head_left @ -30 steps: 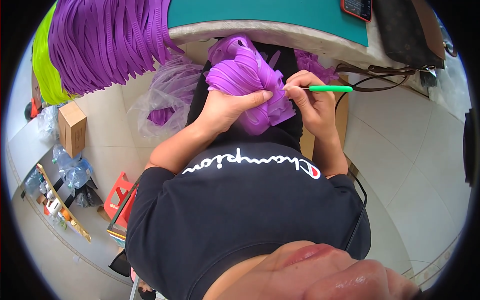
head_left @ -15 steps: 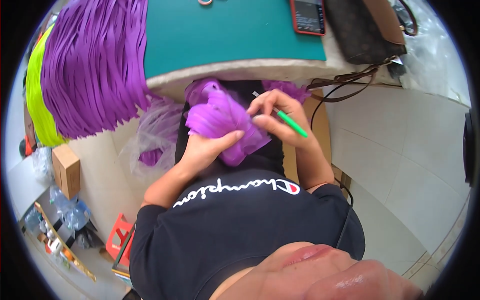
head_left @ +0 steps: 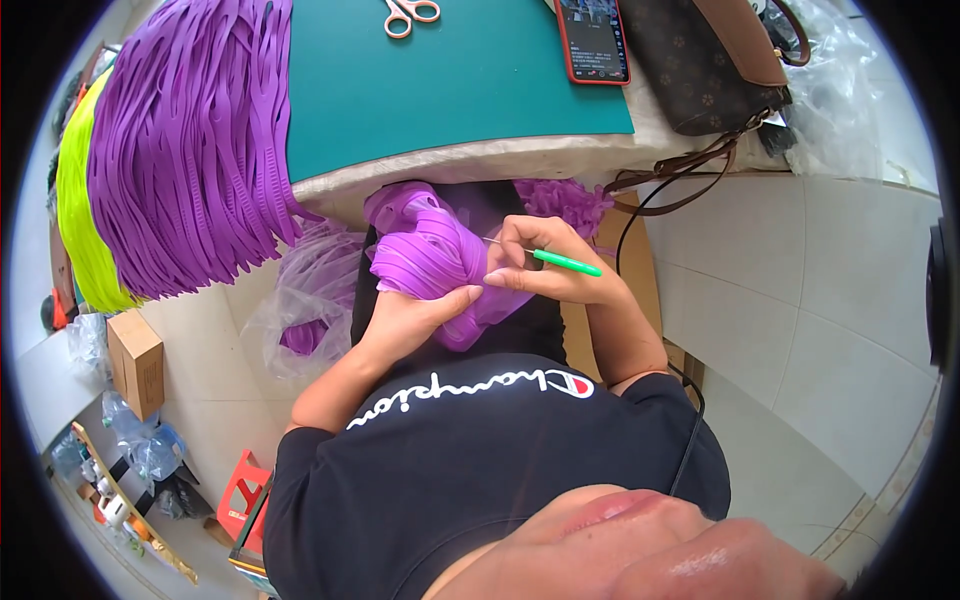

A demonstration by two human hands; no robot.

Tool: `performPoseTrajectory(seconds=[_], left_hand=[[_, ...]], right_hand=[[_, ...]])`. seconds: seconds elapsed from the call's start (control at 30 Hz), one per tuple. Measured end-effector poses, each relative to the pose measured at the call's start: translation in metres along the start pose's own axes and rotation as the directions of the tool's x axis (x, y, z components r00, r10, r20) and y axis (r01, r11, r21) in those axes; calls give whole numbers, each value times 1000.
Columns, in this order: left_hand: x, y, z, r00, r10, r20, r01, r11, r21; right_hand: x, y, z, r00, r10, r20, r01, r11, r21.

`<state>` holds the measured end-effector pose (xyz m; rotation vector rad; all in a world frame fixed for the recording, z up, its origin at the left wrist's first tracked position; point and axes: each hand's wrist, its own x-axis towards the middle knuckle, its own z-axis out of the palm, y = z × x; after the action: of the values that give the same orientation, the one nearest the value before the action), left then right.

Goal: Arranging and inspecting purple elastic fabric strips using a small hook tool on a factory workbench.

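Note:
Over my lap, my left hand point(head_left: 410, 318) is wrapped round a bundle of soft purple straps point(head_left: 425, 252), its thumb lying along the near side. My right hand point(head_left: 548, 262) grips a tool with a green handle point(head_left: 568, 263) and a thin metal shaft. That shaft points left at the bundle, and its tip is lost against the purple. The right fingertips are close against the bundle's right side; whether they also pinch a strap I cannot tell.
A green mat point(head_left: 450, 90) covers the table ahead, holding scissors point(head_left: 410, 14) and a phone point(head_left: 594, 42). Many purple straps point(head_left: 200, 150) hang over the left edge beside yellow-green ones point(head_left: 88, 220). A brown bag point(head_left: 705, 70) sits right; a clear plastic bag point(head_left: 305, 290) lies below the table.
My right hand has moved slightly down, and the green tool has tilted flatter, its shaft now pointing left at the bundle. The view has shifted, showing more of the scissors.

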<state>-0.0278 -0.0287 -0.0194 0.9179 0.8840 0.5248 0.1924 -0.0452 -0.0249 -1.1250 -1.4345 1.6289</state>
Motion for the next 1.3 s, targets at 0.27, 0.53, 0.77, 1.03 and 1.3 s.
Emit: performPoseTrajectory(seconds=[0.27, 0.53, 0.77, 1.03, 1.3], left_hand=[[2, 0, 1, 997, -71, 18, 72, 993, -91], [-2, -5, 1, 991, -135, -21, 130, 979, -158], [6, -15, -2, 997, -32, -71, 12, 962, -272], [9, -8, -1, 992, -65, -104, 23, 932, -361], [-7, -15, -1, 961, 270, 68, -275, 957, 89]], right_hand=[[-1, -1, -2, 1000, 2, 5, -2, 997, 76], [6, 14, 2, 840, -415, -349, 84, 735, -673], [-27, -4, -35, 795, -304, -524, -199, 686, -700], [-26, 8, 1, 898, 58, -436, -119, 986, -115], [-10, 12, 40, 847, -113, -520, 225, 961, 158]])
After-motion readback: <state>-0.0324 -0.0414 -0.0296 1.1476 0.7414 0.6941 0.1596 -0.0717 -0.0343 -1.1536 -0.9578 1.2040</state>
